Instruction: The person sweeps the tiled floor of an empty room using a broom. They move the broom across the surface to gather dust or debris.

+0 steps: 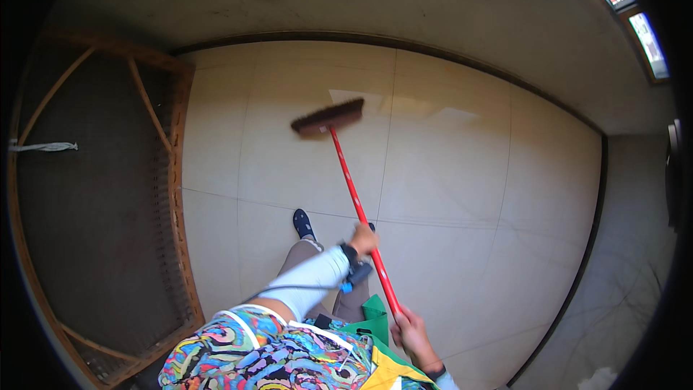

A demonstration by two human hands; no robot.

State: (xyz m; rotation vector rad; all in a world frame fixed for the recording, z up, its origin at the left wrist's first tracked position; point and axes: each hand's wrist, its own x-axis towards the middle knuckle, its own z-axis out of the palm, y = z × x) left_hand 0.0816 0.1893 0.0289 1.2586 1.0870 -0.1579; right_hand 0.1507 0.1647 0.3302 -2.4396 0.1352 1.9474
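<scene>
Both my hands grip the red handle (348,176) of a push broom, which slants from my lower right up towards the middle of the floor. My left hand (364,239) is wrapped around the shaft about halfway along. Close to the handle's near end, my right hand (410,330) holds it at waist height. The broom head (329,119), brown with dark bristles, is over the tiled floor (444,173) ahead of my feet and looks slightly blurred. Whether its bristles touch the tiles I cannot tell.
A wooden bed frame or bench-like frame (177,173) with a dark woven panel (97,184) borders the floor on the left. A plain wall (346,0) with dark skirting runs ahead and round to the right. My dark blue shoe (302,223) stands behind the broom head.
</scene>
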